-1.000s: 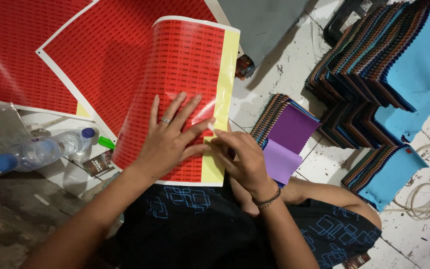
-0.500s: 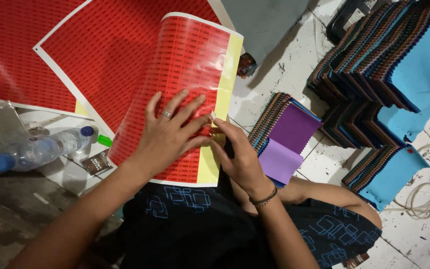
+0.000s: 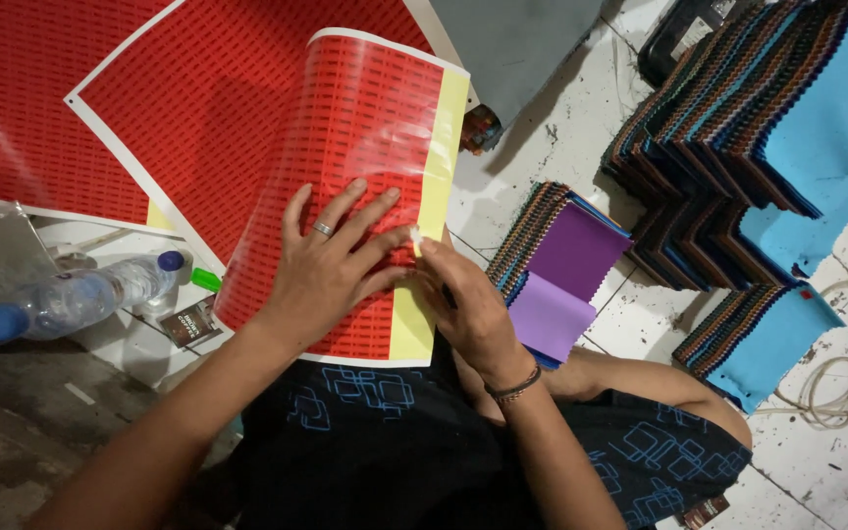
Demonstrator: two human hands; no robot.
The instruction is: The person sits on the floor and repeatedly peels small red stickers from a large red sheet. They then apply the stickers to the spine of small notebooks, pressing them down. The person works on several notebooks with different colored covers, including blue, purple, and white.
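L hand point(image 3: 331, 265) grip released: palm flat, fingers spread, pressing red sticker sheet point(image 3: 345, 186) on lap. Ring on one finger. R hand point(image 3: 468, 309) at 3 o'clock of L, touching it, fingertips pinched on small pale sticker bit point(image 3: 413, 236) at sheet's yellow margin. Plastic bottle point(image 3: 71, 299) w/ blue cap at 9 o'clock, on floor. More red sheets point(image 3: 198, 118) at 11 o'clock. Purple fabric swatches point(image 3: 566, 275) at 3 o'clock; blue swatch stacks point(image 3: 797, 128) at 2 o'clock. Cord point(image 3: 841, 373) far rt.

grimy white tiled floor point(image 3: 817, 471), dim light
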